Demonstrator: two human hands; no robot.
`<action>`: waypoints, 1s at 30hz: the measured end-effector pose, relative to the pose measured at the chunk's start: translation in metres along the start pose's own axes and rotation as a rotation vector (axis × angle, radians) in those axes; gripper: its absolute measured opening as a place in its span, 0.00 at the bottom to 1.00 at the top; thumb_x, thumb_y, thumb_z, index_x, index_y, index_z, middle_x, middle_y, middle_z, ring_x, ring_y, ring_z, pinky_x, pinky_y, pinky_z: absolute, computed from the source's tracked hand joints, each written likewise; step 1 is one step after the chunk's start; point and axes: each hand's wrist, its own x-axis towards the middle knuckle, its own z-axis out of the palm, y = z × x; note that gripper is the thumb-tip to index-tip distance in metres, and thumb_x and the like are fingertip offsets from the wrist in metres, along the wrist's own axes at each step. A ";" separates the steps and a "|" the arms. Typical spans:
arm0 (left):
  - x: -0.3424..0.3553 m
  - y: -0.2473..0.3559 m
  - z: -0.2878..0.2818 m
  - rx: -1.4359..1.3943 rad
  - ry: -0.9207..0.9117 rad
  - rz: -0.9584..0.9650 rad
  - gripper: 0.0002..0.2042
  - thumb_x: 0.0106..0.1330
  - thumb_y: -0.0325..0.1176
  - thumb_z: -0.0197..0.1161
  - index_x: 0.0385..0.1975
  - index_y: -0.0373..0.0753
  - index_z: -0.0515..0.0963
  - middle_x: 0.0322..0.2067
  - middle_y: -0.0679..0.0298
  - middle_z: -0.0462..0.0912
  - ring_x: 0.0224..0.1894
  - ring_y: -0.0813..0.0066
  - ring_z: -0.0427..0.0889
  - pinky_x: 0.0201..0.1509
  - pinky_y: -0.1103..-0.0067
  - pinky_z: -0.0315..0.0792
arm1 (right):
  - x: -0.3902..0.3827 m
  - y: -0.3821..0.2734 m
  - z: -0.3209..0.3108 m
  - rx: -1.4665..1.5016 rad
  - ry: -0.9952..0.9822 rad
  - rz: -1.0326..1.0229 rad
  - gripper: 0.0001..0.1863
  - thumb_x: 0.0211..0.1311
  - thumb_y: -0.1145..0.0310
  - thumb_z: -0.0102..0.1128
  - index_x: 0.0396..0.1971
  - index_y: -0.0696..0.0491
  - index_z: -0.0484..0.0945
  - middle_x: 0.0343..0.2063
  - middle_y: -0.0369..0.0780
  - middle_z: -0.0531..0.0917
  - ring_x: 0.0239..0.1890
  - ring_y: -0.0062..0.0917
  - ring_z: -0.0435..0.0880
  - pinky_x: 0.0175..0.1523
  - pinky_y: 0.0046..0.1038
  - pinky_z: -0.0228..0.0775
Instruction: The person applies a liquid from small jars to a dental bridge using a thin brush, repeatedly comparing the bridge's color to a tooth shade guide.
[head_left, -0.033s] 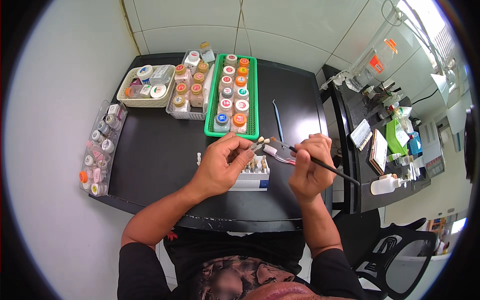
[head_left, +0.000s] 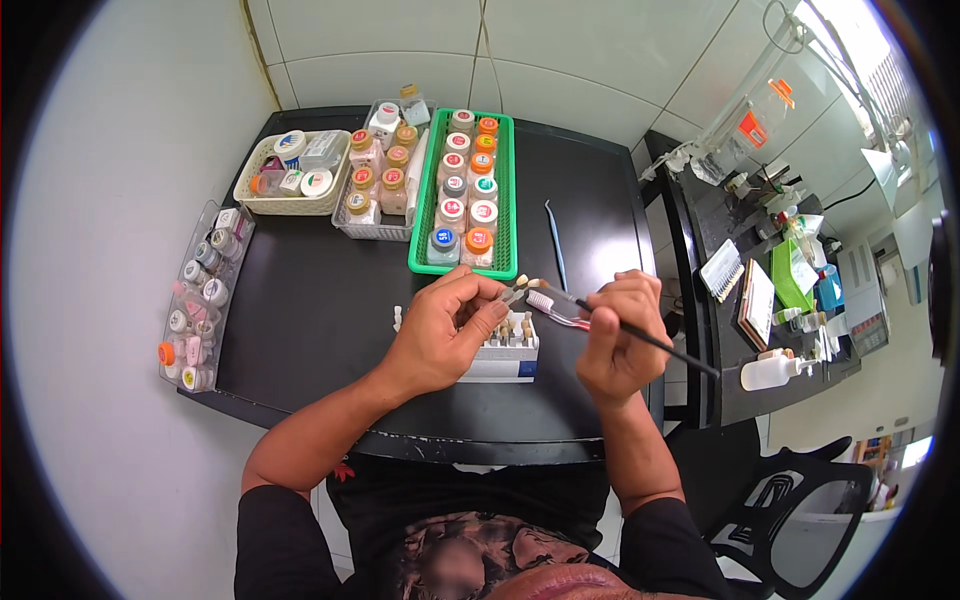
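Brush point(head_left: 640, 335) gripped in closed right hand point(head_left: 615, 340), long axis running 4 to 10 o'clock | tip met small pale piece point(head_left: 522, 287) pinched by left hand point(head_left: 445, 335) at 9 o'clock, above white holder point(head_left: 505, 360) | right hand nearer handle.

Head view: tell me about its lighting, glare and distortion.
Head view: strong fisheye, with the black table edges bowing and dark corners around the round image; blown-out daylight at the window upper right; soft, even light on the left hand and right hand; the small item between them is too small to resolve.
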 end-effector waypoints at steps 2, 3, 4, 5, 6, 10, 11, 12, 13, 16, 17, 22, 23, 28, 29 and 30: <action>0.000 0.000 0.000 0.014 -0.007 0.003 0.07 0.81 0.30 0.66 0.47 0.32 0.85 0.37 0.70 0.76 0.32 0.88 0.75 0.38 0.84 0.69 | 0.002 -0.003 0.002 -0.009 -0.017 -0.002 0.07 0.72 0.72 0.70 0.34 0.58 0.83 0.26 0.40 0.86 0.28 0.32 0.83 0.51 0.43 0.77; 0.000 -0.001 -0.001 0.008 -0.006 -0.004 0.07 0.81 0.30 0.66 0.47 0.32 0.85 0.37 0.70 0.76 0.32 0.88 0.75 0.37 0.84 0.69 | 0.002 -0.004 0.004 -0.016 -0.034 -0.003 0.07 0.72 0.72 0.70 0.34 0.58 0.83 0.26 0.40 0.86 0.28 0.33 0.83 0.51 0.42 0.77; 0.000 -0.002 -0.001 0.002 -0.006 -0.011 0.07 0.81 0.30 0.66 0.47 0.32 0.85 0.38 0.70 0.76 0.32 0.88 0.74 0.37 0.84 0.69 | 0.000 -0.002 0.003 -0.040 -0.013 0.013 0.08 0.72 0.71 0.71 0.34 0.58 0.83 0.27 0.39 0.87 0.28 0.32 0.84 0.51 0.42 0.77; 0.000 -0.002 -0.001 0.001 -0.005 -0.011 0.07 0.81 0.30 0.66 0.47 0.32 0.85 0.38 0.70 0.76 0.32 0.88 0.74 0.37 0.84 0.69 | 0.000 -0.002 0.002 -0.040 -0.014 0.012 0.08 0.72 0.71 0.71 0.34 0.58 0.83 0.27 0.39 0.87 0.28 0.32 0.84 0.51 0.42 0.77; 0.000 -0.003 0.000 0.010 -0.011 -0.005 0.07 0.80 0.30 0.66 0.47 0.32 0.85 0.38 0.70 0.76 0.33 0.88 0.75 0.37 0.84 0.69 | 0.000 -0.003 0.001 -0.007 0.003 0.006 0.08 0.72 0.71 0.71 0.34 0.58 0.83 0.27 0.39 0.87 0.28 0.32 0.85 0.51 0.42 0.77; -0.001 -0.001 0.002 0.021 -0.027 0.020 0.08 0.80 0.30 0.67 0.48 0.32 0.86 0.38 0.70 0.77 0.33 0.88 0.75 0.37 0.84 0.69 | 0.000 -0.011 0.005 0.029 -0.050 0.016 0.07 0.71 0.72 0.72 0.34 0.57 0.83 0.27 0.39 0.88 0.29 0.33 0.85 0.51 0.42 0.77; -0.001 -0.001 0.001 0.021 -0.027 0.020 0.08 0.80 0.30 0.67 0.48 0.32 0.86 0.38 0.70 0.77 0.33 0.88 0.75 0.37 0.84 0.69 | 0.001 -0.011 0.005 -0.012 -0.076 0.038 0.07 0.71 0.72 0.72 0.34 0.57 0.83 0.28 0.39 0.88 0.29 0.33 0.86 0.51 0.42 0.77; -0.001 -0.002 0.001 0.030 -0.024 0.015 0.08 0.80 0.30 0.67 0.48 0.32 0.86 0.39 0.70 0.77 0.34 0.88 0.75 0.37 0.84 0.69 | -0.003 -0.005 0.004 -0.030 -0.049 0.041 0.07 0.71 0.71 0.73 0.34 0.56 0.83 0.29 0.38 0.88 0.29 0.32 0.86 0.51 0.42 0.77; -0.001 -0.002 0.000 0.039 -0.021 0.010 0.08 0.80 0.29 0.67 0.49 0.31 0.86 0.39 0.70 0.77 0.34 0.89 0.75 0.38 0.84 0.69 | -0.003 -0.006 0.004 -0.030 -0.049 0.041 0.07 0.71 0.71 0.73 0.34 0.56 0.83 0.29 0.38 0.88 0.29 0.32 0.86 0.51 0.42 0.77; -0.001 -0.002 0.000 0.027 -0.039 -0.007 0.08 0.80 0.29 0.66 0.49 0.31 0.86 0.40 0.69 0.77 0.34 0.89 0.75 0.38 0.84 0.70 | 0.000 -0.014 0.006 0.033 -0.063 0.004 0.07 0.71 0.73 0.72 0.34 0.58 0.83 0.27 0.39 0.87 0.29 0.33 0.85 0.50 0.42 0.77; -0.001 -0.002 0.000 0.025 -0.043 -0.006 0.08 0.80 0.29 0.66 0.49 0.31 0.86 0.40 0.69 0.77 0.34 0.89 0.75 0.38 0.84 0.70 | -0.001 -0.011 0.006 0.029 -0.063 0.005 0.07 0.71 0.73 0.72 0.34 0.58 0.83 0.27 0.39 0.87 0.29 0.33 0.85 0.50 0.42 0.77; 0.000 0.001 0.002 0.032 -0.025 0.013 0.08 0.79 0.30 0.66 0.47 0.30 0.85 0.36 0.66 0.77 0.33 0.83 0.77 0.38 0.80 0.72 | 0.001 -0.006 0.005 0.018 -0.017 0.043 0.07 0.71 0.73 0.72 0.33 0.58 0.83 0.27 0.40 0.87 0.28 0.33 0.85 0.49 0.42 0.78; 0.000 0.000 0.002 0.030 -0.028 0.013 0.08 0.79 0.30 0.66 0.47 0.30 0.85 0.36 0.66 0.77 0.33 0.83 0.77 0.38 0.80 0.72 | 0.002 -0.009 0.005 0.014 -0.055 0.024 0.07 0.71 0.73 0.72 0.33 0.58 0.83 0.27 0.40 0.87 0.28 0.32 0.85 0.49 0.42 0.78; 0.000 0.002 0.002 0.046 -0.015 0.011 0.08 0.79 0.29 0.66 0.47 0.30 0.85 0.36 0.67 0.77 0.33 0.84 0.76 0.38 0.80 0.72 | 0.000 -0.004 0.002 0.082 -0.026 0.024 0.07 0.71 0.73 0.72 0.33 0.58 0.83 0.27 0.40 0.88 0.28 0.33 0.85 0.49 0.41 0.78; 0.000 0.002 0.001 0.045 -0.016 0.011 0.08 0.79 0.29 0.66 0.47 0.30 0.85 0.36 0.67 0.77 0.33 0.84 0.76 0.38 0.80 0.72 | 0.000 -0.004 0.002 0.080 -0.026 0.024 0.07 0.71 0.73 0.72 0.33 0.58 0.83 0.27 0.40 0.88 0.28 0.33 0.85 0.49 0.41 0.78; 0.000 0.002 0.001 0.038 -0.009 0.008 0.08 0.79 0.29 0.66 0.47 0.30 0.85 0.36 0.67 0.77 0.32 0.84 0.76 0.38 0.80 0.72 | -0.001 -0.001 0.003 0.033 -0.019 0.046 0.07 0.71 0.73 0.72 0.33 0.58 0.83 0.27 0.40 0.87 0.28 0.33 0.84 0.49 0.41 0.78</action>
